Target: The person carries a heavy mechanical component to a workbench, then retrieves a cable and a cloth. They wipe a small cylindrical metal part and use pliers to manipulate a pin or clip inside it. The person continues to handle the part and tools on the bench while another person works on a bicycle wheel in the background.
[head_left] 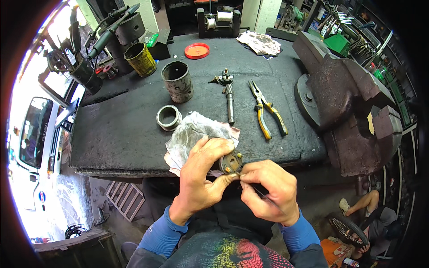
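Observation:
My left hand (200, 169) grips a small round metal end cap (231, 161) with brass-coloured posts, just past the bench's front edge. Against the cap's near side, my right hand (271, 191) pinches closed; a thin dark rod or wire (262, 195) runs back from its fingertips across the palm. Where the tip meets the cap is hidden by fingers. Beyond my left hand lies a crumpled, stained white cloth (190, 131). Behind it stand a metal ring (169, 118) and a hollow metal cylinder (178, 84). Farther right lie a toothed shaft (230, 105) and long-nose pliers (264, 109), jaws pointing away.
A large vise (348, 94) takes up the bench's right side. At the back are a yellow can (140, 60), a red lid (197, 51), a small black part (225, 78), wire spools (225, 16) and a rag (259, 43). A person (380, 223) crouches by a wheel, lower right.

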The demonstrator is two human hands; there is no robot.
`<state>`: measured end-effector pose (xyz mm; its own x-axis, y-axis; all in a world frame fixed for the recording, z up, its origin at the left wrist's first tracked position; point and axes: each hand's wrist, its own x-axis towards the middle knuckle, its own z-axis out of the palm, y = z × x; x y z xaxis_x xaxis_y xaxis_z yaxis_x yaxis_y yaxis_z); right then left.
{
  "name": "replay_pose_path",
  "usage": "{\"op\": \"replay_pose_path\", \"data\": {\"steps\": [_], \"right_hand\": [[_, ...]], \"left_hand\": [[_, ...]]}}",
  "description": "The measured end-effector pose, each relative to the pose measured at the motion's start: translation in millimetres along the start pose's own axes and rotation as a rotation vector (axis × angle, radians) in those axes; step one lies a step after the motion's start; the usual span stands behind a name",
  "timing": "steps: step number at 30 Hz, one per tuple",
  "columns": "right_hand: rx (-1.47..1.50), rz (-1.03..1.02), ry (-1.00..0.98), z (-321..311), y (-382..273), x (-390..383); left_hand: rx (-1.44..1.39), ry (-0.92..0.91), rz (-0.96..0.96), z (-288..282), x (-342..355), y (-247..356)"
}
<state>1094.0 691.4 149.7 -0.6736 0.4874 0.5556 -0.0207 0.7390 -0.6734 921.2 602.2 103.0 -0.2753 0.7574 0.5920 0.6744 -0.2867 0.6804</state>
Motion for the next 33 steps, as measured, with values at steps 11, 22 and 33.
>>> {"op": "replay_pose_path", "data": {"steps": [11,22,33], "right_hand": [[-0.018,0.027,0.011,-4.6,4.8,-1.1],[0.006,-0.028,0.159,13.9,20.0,-10.7],[0.019,-0.119,0.213,36.4,30.1,9.9]], "left_hand": [[0.019,-0.033,0.018,0.2,-1.4,-0.2],[-0.018,0.032,-0.053,0.9,0.8,-0.7],[-0.401,0.118,-0.342,1.9,-6.8,-18.3]]}}
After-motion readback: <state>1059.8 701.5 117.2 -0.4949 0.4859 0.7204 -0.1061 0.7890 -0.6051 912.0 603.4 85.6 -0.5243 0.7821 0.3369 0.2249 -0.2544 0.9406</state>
